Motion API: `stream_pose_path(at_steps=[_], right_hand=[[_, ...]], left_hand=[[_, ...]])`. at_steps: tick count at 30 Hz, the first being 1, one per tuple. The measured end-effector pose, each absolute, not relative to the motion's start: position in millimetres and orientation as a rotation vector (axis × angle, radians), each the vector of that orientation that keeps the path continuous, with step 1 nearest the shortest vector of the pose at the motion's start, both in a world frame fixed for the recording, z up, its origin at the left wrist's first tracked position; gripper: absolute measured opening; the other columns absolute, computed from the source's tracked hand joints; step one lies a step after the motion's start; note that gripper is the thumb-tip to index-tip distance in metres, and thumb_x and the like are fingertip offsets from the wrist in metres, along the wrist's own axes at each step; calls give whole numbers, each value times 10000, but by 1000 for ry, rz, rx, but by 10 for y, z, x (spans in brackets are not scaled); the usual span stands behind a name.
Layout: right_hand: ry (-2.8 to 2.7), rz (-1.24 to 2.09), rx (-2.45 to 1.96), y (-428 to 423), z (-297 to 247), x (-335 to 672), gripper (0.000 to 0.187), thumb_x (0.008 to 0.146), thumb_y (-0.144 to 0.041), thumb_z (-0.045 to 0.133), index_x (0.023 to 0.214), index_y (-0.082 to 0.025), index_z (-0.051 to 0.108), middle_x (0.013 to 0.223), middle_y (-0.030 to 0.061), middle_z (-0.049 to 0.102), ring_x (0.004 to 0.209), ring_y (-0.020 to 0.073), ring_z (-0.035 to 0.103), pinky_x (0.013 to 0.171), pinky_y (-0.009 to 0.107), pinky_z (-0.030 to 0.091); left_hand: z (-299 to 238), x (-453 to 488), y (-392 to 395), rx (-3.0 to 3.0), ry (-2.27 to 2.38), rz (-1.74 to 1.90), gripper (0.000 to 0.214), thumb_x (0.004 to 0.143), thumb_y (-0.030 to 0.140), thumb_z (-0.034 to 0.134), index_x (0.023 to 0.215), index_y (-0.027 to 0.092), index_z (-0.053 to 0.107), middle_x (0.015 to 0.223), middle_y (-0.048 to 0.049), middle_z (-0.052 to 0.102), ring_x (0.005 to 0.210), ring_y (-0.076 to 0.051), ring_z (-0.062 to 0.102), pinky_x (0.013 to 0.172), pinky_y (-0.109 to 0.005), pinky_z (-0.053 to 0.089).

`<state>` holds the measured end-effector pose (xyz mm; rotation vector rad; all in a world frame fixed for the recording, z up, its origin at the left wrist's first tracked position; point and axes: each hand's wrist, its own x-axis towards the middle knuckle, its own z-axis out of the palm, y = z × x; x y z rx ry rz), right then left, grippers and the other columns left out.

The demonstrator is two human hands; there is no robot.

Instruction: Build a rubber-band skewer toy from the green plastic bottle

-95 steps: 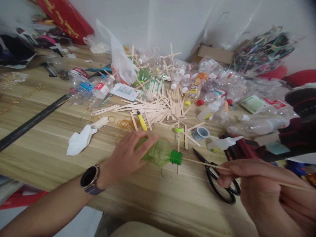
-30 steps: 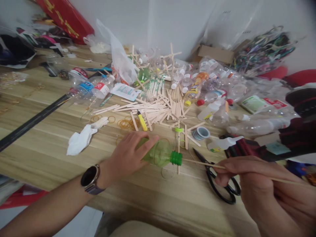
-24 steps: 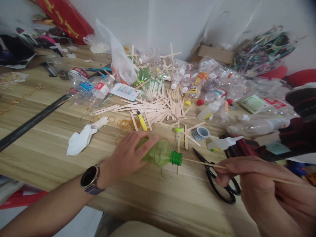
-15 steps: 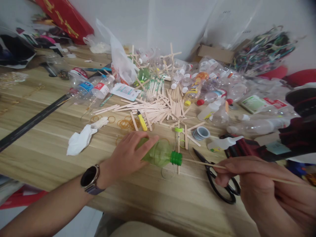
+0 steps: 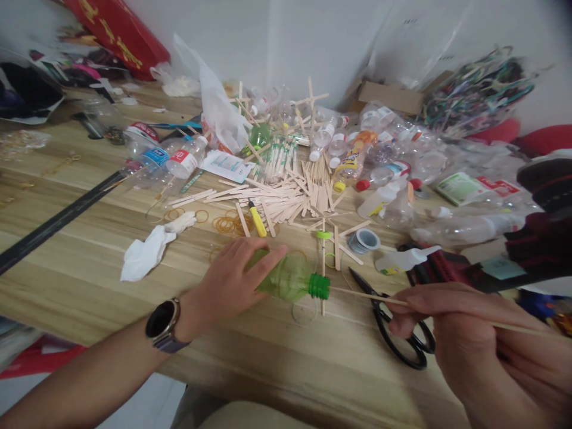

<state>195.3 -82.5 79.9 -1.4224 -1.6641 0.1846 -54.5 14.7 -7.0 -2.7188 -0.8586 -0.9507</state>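
A clear green plastic bottle [image 5: 290, 279] lies on its side on the wooden table, its uncapped green neck pointing right. My left hand [image 5: 235, 280], with a watch on the wrist, is wrapped round the bottle's body and hides its left end. Between the thumb and fingers of my right hand [image 5: 469, 333] is a thin wooden skewer [image 5: 357, 294]. Its far tip is at the bottle's mouth; whether it goes inside I cannot tell. Black scissors [image 5: 388, 333] lie beneath, beside my right fingertips. A craft stick with a light green ring [image 5: 323, 235] lies behind the neck.
Loose craft sticks [image 5: 286, 199], a yellow utility knife [image 5: 257, 219] and rubber bands [image 5: 227, 224] lie beyond the bottle. A spool [image 5: 364, 241] and a glue bottle [image 5: 402, 261] are at the right. Many plastic bottles [image 5: 379, 173] pile up behind. A white crumpled tissue [image 5: 145, 253] lies left.
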Motion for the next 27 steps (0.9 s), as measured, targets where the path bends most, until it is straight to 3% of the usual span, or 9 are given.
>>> stream_pose_path(at_steps=[21,27], right_hand=[[-1540,166,-1489,-786,765,1934,197,915,-226,544,819,-316,692,640,-29,685,575,153,654,540,262,530],[-1474,158,-1512,-775,771,1944,249,917,-254,554,709,-303,682,630,-6,698,540,174,666,512,285,547]], left_hand=[[-74,-551,145,-2735,-866,-968,528,808,108,544,1326,167,460,1109,-140,575,1025,-273,572,856,-430,528],[-82,-550,147,-2729,-852,-974,524,803,110,558,1317,151,468,1105,-145,568,1019,-278,571,841,-434,537]])
